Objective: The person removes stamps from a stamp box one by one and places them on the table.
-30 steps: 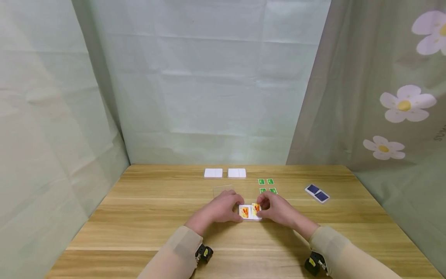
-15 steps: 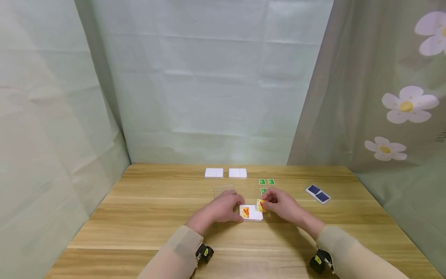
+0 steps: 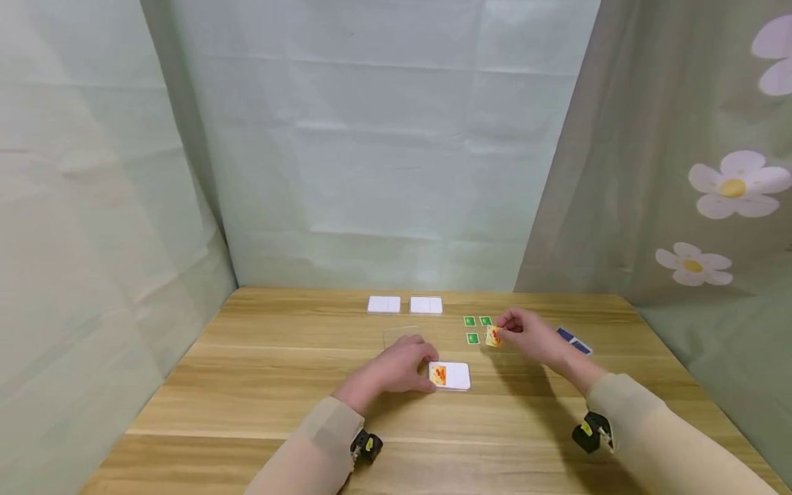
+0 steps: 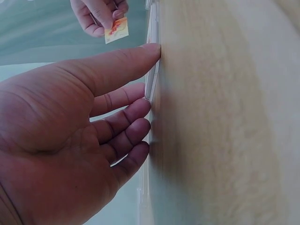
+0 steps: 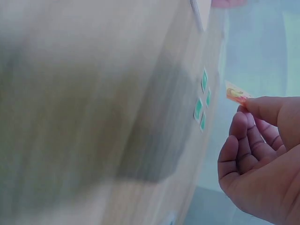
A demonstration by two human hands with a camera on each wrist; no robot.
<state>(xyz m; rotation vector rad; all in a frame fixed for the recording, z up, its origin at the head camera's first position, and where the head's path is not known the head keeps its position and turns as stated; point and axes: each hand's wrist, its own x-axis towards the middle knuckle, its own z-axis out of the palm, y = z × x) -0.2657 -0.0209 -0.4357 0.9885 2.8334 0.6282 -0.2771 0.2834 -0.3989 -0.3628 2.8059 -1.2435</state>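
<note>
We see the orange tile (image 3: 493,336) leave the board (image 3: 458,375): a second ago the right hand (image 3: 526,335) held it over the board's right half, and now it hangs in the air just left of that hand's wrist, pinched between thumb and forefinger. The board's right half, nearer to us than those fingers and to their left, now shows bare white. On its left half, right beside the left hand (image 3: 399,364), a second orange picture (image 3: 438,375) stays put. For the work in hand, we judge that one tile is off and one is left on the board.

Below the raised fingers we find four green tiles (image 3: 473,338); from the head view the held tile covers most of one, though the right wrist view shows it apart from them. The blue card (image 3: 574,342) lies to the right of these fingers, partly hidden by the hand.

As for pose, we see the right forearm reach in from the near right, its shadow falling on the table (image 3: 278,412), the other fingers loosely curled. The left hand keeps low, its thumb at the board's near edge and its fingers at the far one, so it grips the left end.
</note>
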